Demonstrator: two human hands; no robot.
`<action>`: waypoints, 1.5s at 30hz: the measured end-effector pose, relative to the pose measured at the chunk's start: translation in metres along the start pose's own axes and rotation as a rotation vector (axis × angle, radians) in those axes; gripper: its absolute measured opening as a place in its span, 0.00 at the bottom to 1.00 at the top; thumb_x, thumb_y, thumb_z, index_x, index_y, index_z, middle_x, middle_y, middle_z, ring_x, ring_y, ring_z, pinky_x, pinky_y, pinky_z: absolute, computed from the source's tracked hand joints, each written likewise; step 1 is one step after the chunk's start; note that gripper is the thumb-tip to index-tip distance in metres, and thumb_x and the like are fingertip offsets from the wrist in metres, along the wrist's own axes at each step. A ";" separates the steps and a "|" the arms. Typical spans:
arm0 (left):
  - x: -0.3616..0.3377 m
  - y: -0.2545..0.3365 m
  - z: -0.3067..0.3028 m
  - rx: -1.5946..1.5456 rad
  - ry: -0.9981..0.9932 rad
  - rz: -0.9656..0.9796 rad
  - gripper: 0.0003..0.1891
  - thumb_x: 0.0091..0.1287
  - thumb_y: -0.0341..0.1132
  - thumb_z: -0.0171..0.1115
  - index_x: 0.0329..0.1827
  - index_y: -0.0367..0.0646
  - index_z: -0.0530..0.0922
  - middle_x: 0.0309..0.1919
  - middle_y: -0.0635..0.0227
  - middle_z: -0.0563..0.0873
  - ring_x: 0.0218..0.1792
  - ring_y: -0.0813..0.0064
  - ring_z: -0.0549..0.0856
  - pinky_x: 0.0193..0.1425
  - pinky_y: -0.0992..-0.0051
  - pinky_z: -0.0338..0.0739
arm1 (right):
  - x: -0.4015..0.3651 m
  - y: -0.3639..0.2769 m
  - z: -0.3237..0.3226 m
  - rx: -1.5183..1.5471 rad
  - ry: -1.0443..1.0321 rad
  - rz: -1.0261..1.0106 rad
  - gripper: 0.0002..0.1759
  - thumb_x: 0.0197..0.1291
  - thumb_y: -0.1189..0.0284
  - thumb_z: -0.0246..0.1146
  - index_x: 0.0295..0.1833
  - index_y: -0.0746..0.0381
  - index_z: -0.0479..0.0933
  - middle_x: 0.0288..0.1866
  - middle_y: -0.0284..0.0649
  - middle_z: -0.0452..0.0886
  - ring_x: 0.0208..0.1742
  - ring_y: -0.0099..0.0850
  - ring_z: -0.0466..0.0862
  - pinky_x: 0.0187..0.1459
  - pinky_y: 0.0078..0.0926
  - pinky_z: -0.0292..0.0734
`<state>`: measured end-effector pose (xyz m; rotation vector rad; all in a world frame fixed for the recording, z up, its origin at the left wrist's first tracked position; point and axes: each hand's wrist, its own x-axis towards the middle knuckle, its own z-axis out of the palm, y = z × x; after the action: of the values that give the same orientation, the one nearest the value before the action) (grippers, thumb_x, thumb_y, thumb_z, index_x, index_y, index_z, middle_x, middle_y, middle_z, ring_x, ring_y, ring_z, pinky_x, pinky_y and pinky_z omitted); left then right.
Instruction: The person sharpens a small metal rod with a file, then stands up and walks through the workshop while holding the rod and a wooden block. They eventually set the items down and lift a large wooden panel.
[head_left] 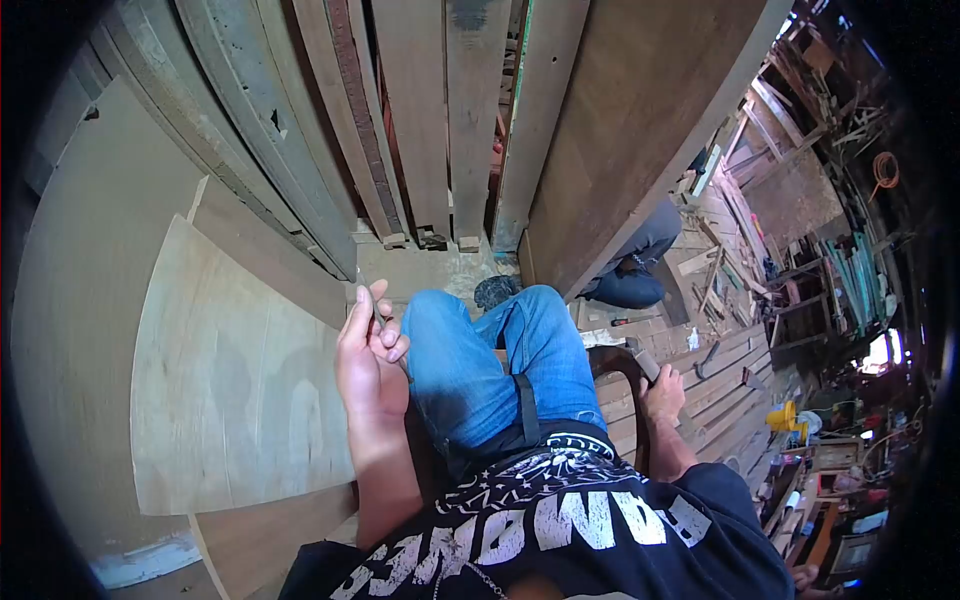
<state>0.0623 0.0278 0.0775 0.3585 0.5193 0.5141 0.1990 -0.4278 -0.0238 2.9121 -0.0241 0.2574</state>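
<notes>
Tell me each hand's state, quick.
Left hand: closed, pinching a slim object.
Right hand: at a blocky piece; grip can't be told.

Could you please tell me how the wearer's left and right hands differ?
The left hand is palm up, pinching a slim object; the right hand shows its back and grips a blocky piece. The left hand is beside a knee, the right hand by a curved wooden piece. Both are bare.
</notes>
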 end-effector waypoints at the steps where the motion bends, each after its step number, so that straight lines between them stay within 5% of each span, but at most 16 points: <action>1: -0.001 0.001 0.000 0.014 -0.006 0.002 0.16 0.75 0.42 0.54 0.54 0.39 0.75 0.29 0.77 0.75 0.21 0.89 0.66 0.20 0.86 0.60 | -0.001 -0.001 -0.001 -0.002 0.003 -0.004 0.25 0.50 0.62 0.70 0.48 0.61 0.68 0.45 0.47 0.75 0.51 0.47 0.76 0.49 0.43 0.76; 13: -0.004 0.004 0.000 0.029 -0.026 0.007 0.16 0.74 0.42 0.56 0.53 0.38 0.75 0.28 0.77 0.74 0.21 0.88 0.66 0.21 0.86 0.60 | -0.004 0.003 0.007 -0.030 0.014 -0.031 0.25 0.49 0.61 0.71 0.47 0.61 0.70 0.44 0.44 0.75 0.51 0.45 0.76 0.49 0.42 0.76; 17: -0.002 0.002 -0.002 0.074 -0.026 0.056 0.16 0.74 0.41 0.56 0.53 0.37 0.75 0.28 0.76 0.74 0.22 0.89 0.67 0.21 0.86 0.60 | -0.002 -0.003 0.015 0.004 0.130 -0.303 0.24 0.42 0.68 0.71 0.47 0.59 0.73 0.43 0.43 0.75 0.48 0.43 0.76 0.46 0.42 0.74; 21: 0.003 -0.004 -0.003 0.032 0.051 0.093 0.18 0.75 0.40 0.54 0.54 0.31 0.75 0.30 0.71 0.74 0.24 0.86 0.68 0.22 0.85 0.59 | 0.010 -0.104 -0.028 0.453 0.382 -0.521 0.24 0.40 0.73 0.71 0.48 0.59 0.77 0.38 0.45 0.77 0.41 0.45 0.79 0.41 0.42 0.76; 27: 0.004 0.001 -0.009 0.049 0.046 0.096 0.17 0.73 0.44 0.57 0.53 0.39 0.76 0.29 0.78 0.75 0.21 0.88 0.66 0.20 0.85 0.59 | 0.000 -0.239 -0.101 0.839 0.158 -0.971 0.20 0.45 0.69 0.71 0.46 0.61 0.77 0.37 0.45 0.80 0.38 0.46 0.82 0.38 0.40 0.78; 31: -0.005 0.011 -0.003 0.113 0.066 0.263 0.16 0.74 0.42 0.56 0.51 0.36 0.78 0.29 0.76 0.76 0.21 0.89 0.67 0.20 0.87 0.59 | -0.043 -0.328 -0.121 1.060 -0.217 -0.763 0.22 0.57 0.60 0.67 0.49 0.65 0.74 0.33 0.53 0.81 0.35 0.55 0.83 0.38 0.49 0.77; 33: -0.006 0.015 -0.006 0.083 0.023 0.312 0.15 0.75 0.40 0.55 0.49 0.35 0.79 0.28 0.73 0.78 0.20 0.88 0.68 0.19 0.87 0.60 | -0.059 -0.356 -0.132 0.920 -0.353 -0.826 0.23 0.59 0.58 0.65 0.48 0.67 0.72 0.35 0.58 0.82 0.40 0.56 0.83 0.40 0.50 0.78; 39: -0.012 0.026 -0.008 0.112 0.069 0.382 0.15 0.74 0.39 0.56 0.48 0.34 0.80 0.27 0.74 0.77 0.20 0.88 0.69 0.20 0.87 0.60 | -0.085 -0.381 -0.154 0.870 -0.394 -1.187 0.16 0.55 0.65 0.62 0.45 0.63 0.74 0.40 0.55 0.79 0.42 0.54 0.82 0.39 0.51 0.77; 43: -0.012 0.024 -0.008 0.105 0.046 0.364 0.15 0.73 0.40 0.57 0.47 0.34 0.81 0.27 0.73 0.79 0.22 0.89 0.71 0.22 0.88 0.59 | -0.089 -0.385 -0.148 0.681 -0.491 -1.093 0.18 0.55 0.61 0.60 0.45 0.63 0.75 0.44 0.55 0.77 0.42 0.54 0.81 0.40 0.50 0.76; 45: -0.011 0.022 -0.007 0.077 0.024 0.370 0.15 0.73 0.40 0.57 0.47 0.34 0.81 0.28 0.73 0.80 0.22 0.89 0.71 0.22 0.88 0.59 | -0.086 -0.385 -0.140 0.897 -0.427 -1.108 0.18 0.56 0.60 0.59 0.45 0.62 0.75 0.43 0.55 0.78 0.42 0.54 0.80 0.40 0.50 0.76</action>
<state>0.0415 0.0412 0.0858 0.5265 0.4990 0.8582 0.1044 -0.0221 0.0133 3.0729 1.9644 -0.6941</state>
